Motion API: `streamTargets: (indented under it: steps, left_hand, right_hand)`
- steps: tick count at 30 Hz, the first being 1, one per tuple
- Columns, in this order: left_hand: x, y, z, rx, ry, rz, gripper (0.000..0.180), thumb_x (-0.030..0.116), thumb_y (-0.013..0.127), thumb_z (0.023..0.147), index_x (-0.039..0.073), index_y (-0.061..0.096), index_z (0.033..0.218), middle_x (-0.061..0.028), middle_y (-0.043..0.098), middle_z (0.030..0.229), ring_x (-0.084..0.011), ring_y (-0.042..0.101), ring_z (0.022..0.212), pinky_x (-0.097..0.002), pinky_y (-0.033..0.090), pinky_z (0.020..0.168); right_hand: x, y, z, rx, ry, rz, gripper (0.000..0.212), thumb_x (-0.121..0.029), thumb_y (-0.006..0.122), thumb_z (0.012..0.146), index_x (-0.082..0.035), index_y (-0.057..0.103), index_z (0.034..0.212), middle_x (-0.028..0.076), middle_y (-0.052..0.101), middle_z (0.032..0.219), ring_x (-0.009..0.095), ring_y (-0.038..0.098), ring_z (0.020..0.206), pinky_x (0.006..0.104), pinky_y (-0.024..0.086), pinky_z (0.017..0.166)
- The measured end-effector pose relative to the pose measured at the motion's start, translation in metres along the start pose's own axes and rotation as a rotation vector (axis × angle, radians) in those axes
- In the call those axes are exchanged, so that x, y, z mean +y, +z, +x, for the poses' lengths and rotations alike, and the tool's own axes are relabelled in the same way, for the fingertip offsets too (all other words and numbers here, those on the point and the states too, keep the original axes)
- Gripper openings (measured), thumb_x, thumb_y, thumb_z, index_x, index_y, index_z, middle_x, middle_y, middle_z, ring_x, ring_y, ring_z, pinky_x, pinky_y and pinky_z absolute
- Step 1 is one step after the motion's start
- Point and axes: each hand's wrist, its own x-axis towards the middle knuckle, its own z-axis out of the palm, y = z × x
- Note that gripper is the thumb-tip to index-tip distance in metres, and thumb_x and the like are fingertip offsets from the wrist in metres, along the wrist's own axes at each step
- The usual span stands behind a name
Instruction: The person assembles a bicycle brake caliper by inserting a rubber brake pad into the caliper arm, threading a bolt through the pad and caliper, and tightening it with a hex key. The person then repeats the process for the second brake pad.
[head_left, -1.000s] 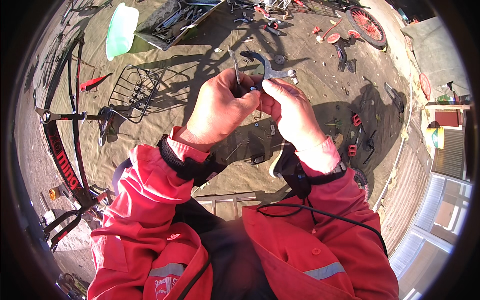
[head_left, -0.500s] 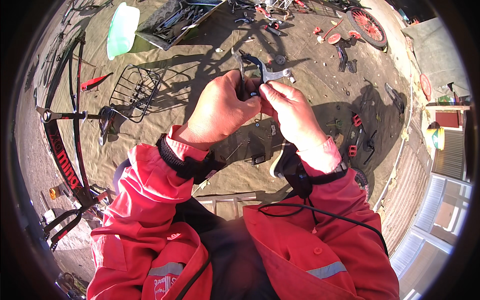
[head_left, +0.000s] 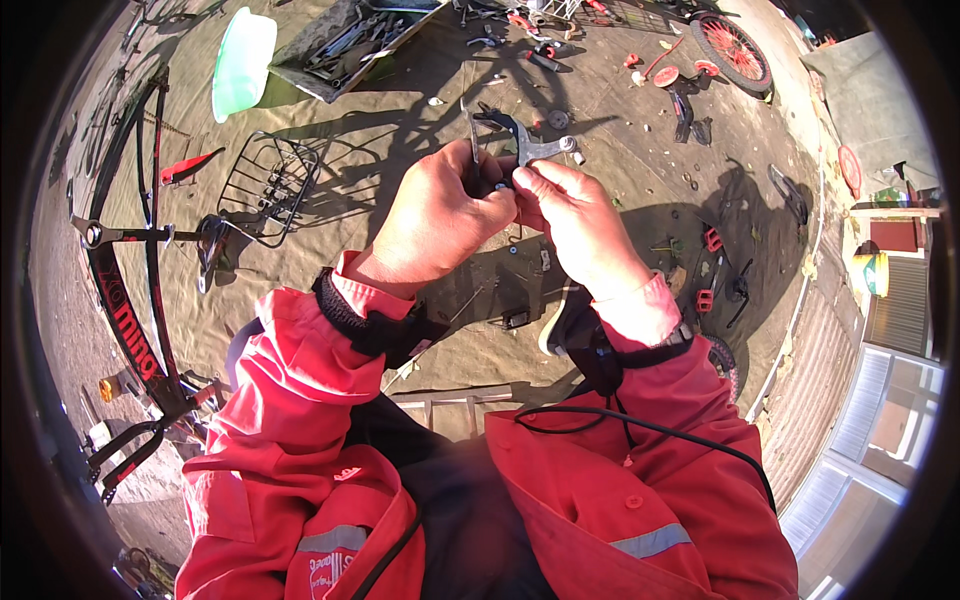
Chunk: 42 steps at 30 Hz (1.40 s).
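In front of me, my two hands meet over what looks like a bicycle brake caliper (head_left: 543,151), with a silver arm and a black curved arm. My right hand (head_left: 588,222) is closed, pinching its lower part between thumb and fingers. A slim metal piece (head_left: 471,128), possibly a tool, rises from the closed fingers of my left hand (head_left: 436,219). Both hands' fingertips nearly touch, and they hide where the slim piece and the caliper meet. The inner side of the caliper lies in shadow.
A tray of tools (head_left: 345,55) and a pale green basin (head_left: 243,66) lie far left on the cloth. A bike frame (head_left: 130,310) and a black rack (head_left: 268,188) are at left. Red pedals (head_left: 705,300) lie at right, a red-spoked wheel (head_left: 735,52) beyond.
The caliper has shifted slightly left and tilted a little in my fingers. The slim metal piece has moved slightly left with my left hand. Both hands keep their hold.
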Motion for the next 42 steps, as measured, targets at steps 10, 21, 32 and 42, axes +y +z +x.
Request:
streamTargets:
  steps: [10, 21, 32, 42]
  left_hand:
    - [-0.0022, -0.0025, 0.0018, 0.011, 0.038, 0.186, 0.015, 0.008, 0.066, 0.079, -0.002, 0.061, 0.089, -0.0043, 0.064, 0.077, -0.0074, 0.056, 0.071, -0.0254, 0.049, 0.065]
    - [-0.0004, -0.0002, 0.0002, 0.049, 0.124, 0.305, 0.016, 0.009, 0.066, 0.077, -0.002, 0.058, 0.086, -0.0096, 0.062, 0.072, -0.0115, 0.058, 0.067, -0.0292, 0.05, 0.064]
    - [-0.0022, -0.0008, 0.0, 0.029, 0.128, 0.318, 0.022, 0.013, 0.07, 0.077, -0.001, 0.058, 0.088, -0.0053, 0.058, 0.071, -0.0086, 0.052, 0.064, -0.0271, 0.046, 0.06]
    - [-0.0035, -0.0034, 0.0009, 0.017, 0.135, 0.294, 0.02, 0.01, 0.069, 0.077, -0.001, 0.057, 0.089, -0.0062, 0.06, 0.073, -0.0094, 0.054, 0.068, -0.0278, 0.048, 0.064]
  right_hand:
    - [0.0016, -0.0004, 0.0004, -0.021, -0.044, -0.091, 0.023, -0.016, 0.056, 0.102, 0.004, 0.066, 0.109, 0.001, 0.066, 0.093, 0.006, 0.062, 0.084, 0.024, 0.054, 0.078]
    - [0.0009, -0.0019, 0.0005, -0.026, -0.074, -0.17, 0.024, -0.013, 0.053, 0.103, 0.005, 0.066, 0.112, 0.003, 0.069, 0.094, 0.007, 0.062, 0.087, 0.0246, 0.054, 0.08]
    - [0.002, -0.0032, 0.0007, -0.026, -0.085, -0.205, 0.023, -0.012, 0.053, 0.102, 0.004, 0.067, 0.112, 0.0, 0.067, 0.089, 0.004, 0.057, 0.082, 0.0224, 0.049, 0.074]
    - [0.0077, -0.0077, 0.0032, 0.002, -0.129, -0.313, 0.022, -0.016, 0.056, 0.101, 0.002, 0.068, 0.104, -0.002, 0.061, 0.076, 0.004, 0.051, 0.073, 0.0236, 0.044, 0.064]
